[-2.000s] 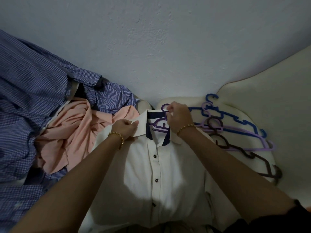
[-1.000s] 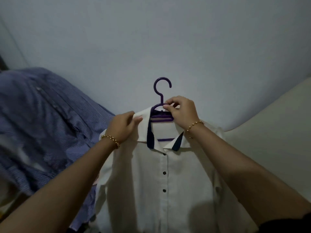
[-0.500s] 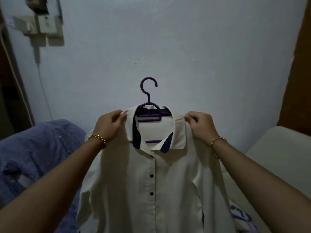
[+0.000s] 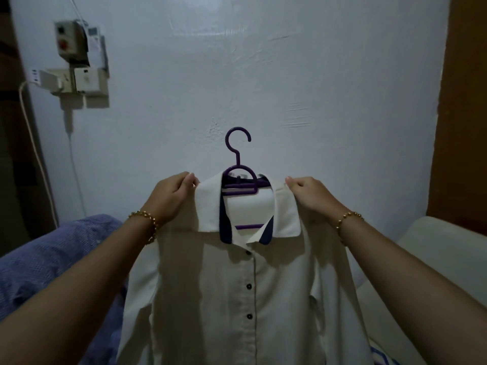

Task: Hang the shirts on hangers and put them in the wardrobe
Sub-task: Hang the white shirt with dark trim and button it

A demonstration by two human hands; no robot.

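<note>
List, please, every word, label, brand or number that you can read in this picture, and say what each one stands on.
No text in this view can be read.
Grey box on the wall: one dark and one red spot, any marking too blurred to read.
White fittings below it: faint marks, too small to read.
White shirt and purple hanger: no print or brand shows.

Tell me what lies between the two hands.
In the head view, the white shirt's collar spans from the left hand to the right hand, with the purple hanger poking up from inside it.
</note>
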